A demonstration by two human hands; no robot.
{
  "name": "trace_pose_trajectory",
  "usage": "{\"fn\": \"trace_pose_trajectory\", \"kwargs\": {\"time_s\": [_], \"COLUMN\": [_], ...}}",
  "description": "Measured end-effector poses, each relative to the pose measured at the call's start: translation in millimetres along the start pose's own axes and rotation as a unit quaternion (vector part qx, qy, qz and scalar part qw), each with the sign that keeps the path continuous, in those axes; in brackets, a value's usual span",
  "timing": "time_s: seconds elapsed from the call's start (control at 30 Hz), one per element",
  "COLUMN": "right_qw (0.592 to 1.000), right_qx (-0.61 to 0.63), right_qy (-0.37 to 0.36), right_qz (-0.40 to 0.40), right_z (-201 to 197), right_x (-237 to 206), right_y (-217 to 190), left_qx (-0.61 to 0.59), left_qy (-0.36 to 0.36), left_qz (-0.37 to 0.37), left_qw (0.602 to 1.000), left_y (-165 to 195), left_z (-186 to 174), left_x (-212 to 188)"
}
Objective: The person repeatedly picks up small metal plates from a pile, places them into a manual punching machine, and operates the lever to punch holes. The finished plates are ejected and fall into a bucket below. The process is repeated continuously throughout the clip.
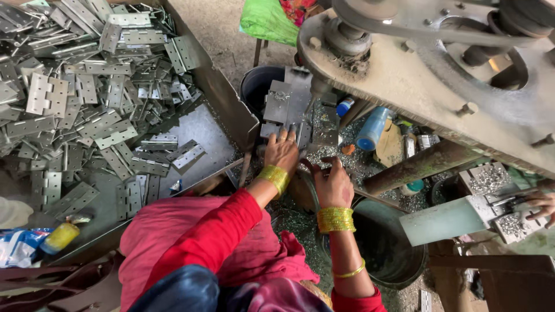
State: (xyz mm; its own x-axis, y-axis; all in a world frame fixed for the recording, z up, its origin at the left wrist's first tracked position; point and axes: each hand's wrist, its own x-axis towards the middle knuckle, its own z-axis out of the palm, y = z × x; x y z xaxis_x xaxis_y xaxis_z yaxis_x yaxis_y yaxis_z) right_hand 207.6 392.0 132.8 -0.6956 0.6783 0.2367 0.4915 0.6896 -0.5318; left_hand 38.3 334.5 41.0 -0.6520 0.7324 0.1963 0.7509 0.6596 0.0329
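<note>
While a large grey drill press (pixel 439 69) looms overhead, the left hand (pixel 281 151) presses a flat silver metal hinge (pixel 300 136) onto the shaving-strewn worktop (pixel 370 164), fingers spread; the right hand (pixel 333 184) curls beside it, its grasp unclear. Piled steel hinges (pixel 87 98) fill a tray leftward.

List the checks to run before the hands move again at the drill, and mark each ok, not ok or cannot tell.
1. Left hand on the metal plates under the drill: ok, fingers rest on them.
2. Right hand clear of the drill tip: cannot tell, it sits close beside it.
3. Part seated flat on the work plate: cannot tell, hands cover it.
4. Hinges in the tray: ok, a large heap.
5. Bangles away from the belt: ok.
6. Work plate free of shavings: not ok.
</note>
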Motion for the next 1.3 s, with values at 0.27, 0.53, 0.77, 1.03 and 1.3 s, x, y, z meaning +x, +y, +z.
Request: {"fn": "trace_pose_trajectory", "kwargs": {"time_s": [0.27,0.53,0.77,1.03,1.3], "right_qw": [0.987,0.985,0.978,0.981,0.98], "right_qx": [-0.085,-0.033,-0.054,-0.072,-0.045], "right_qy": [-0.13,-0.152,-0.191,-0.156,-0.175], "right_qz": [0.041,0.08,0.07,0.085,0.083], "right_z": [50,115,77,134,95], "right_x": [-3,-68,-8,-73,-20], "right_y": [65,131,112,153,134], "left_qx": [0.089,-0.024,0.112,0.089,0.162], "left_qy": [-0.024,0.213,-0.009,0.046,-0.069], "left_qz": [-0.032,-0.026,0.024,-0.007,0.037], "left_qw": [0.995,0.976,0.993,0.995,0.984], "left_y": [17,8,13,8,19], "left_z": [-32,7,-22,-34,-37], "left_x": [37,29,20,6,20]}}
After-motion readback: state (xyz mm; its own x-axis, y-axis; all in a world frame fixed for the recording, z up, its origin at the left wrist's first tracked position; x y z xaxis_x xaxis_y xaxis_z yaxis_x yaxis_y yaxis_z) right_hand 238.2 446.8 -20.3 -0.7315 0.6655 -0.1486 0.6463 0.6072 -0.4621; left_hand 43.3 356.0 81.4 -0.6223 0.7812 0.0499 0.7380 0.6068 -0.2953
